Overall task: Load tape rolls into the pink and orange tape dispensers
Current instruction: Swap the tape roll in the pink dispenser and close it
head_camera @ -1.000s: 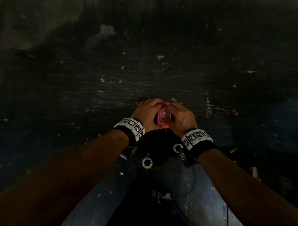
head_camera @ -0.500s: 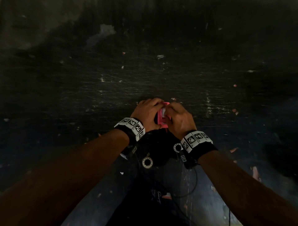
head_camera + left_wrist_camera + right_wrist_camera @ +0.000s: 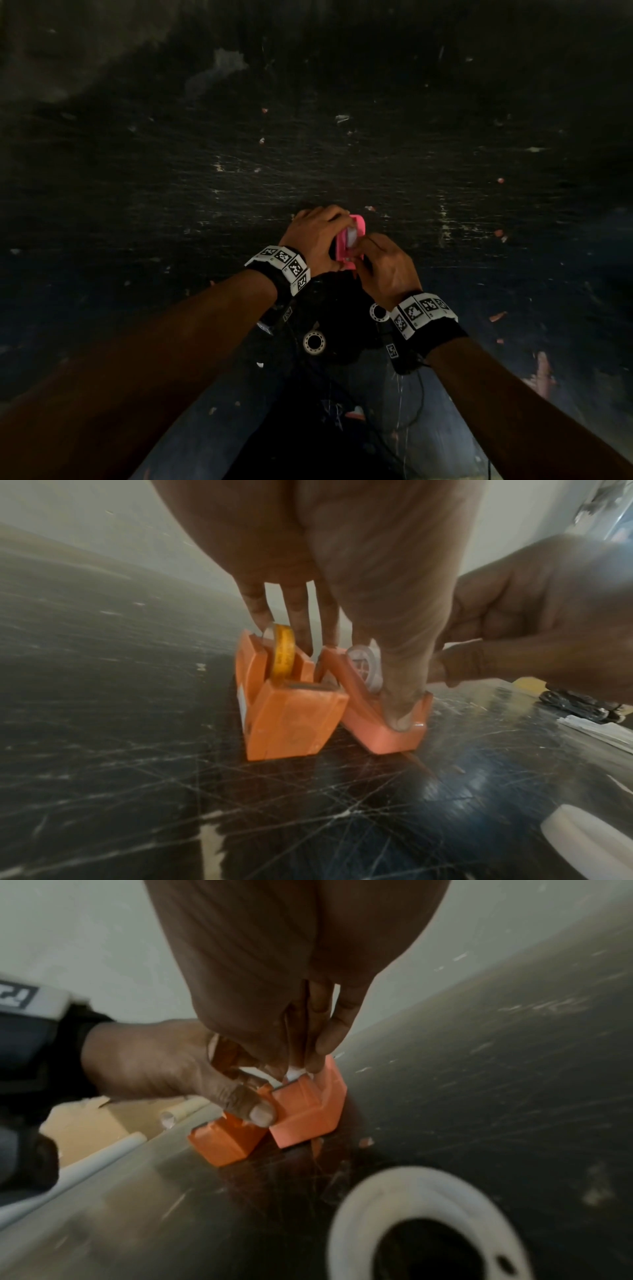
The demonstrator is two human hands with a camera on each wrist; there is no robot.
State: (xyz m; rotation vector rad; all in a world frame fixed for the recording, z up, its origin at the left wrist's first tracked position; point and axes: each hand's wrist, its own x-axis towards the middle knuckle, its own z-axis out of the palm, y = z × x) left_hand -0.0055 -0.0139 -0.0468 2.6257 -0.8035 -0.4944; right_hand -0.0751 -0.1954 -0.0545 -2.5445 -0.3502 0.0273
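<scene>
The pink dispenser [image 3: 343,244] stands on the dark table [image 3: 342,164] with a clear tape roll [image 3: 364,666] seated in it. My left hand [image 3: 317,234] grips it from above, thumb [image 3: 400,696] pressed on its front end. My right hand [image 3: 383,265] pinches a white tape end [image 3: 297,1072] at the dispenser's [image 3: 306,1112] near end. Against its left side stands the orange dispenser [image 3: 287,712], which holds a yellow tape roll [image 3: 283,653]; my left fingers reach over it. In the head view my left hand hides it.
Two white rings [image 3: 313,341] [image 3: 378,312] lie close in front of me, under my wrists; one ring [image 3: 428,1221] looms large in the right wrist view. White tubes and cardboard [image 3: 103,1123] lie beyond the table's left edge. The tabletop is scratched and flecked with scraps.
My right hand has drawn back toward me and to the right, uncovering more of the pink dispenser and its roll. My left hand keeps its grip in the same place.
</scene>
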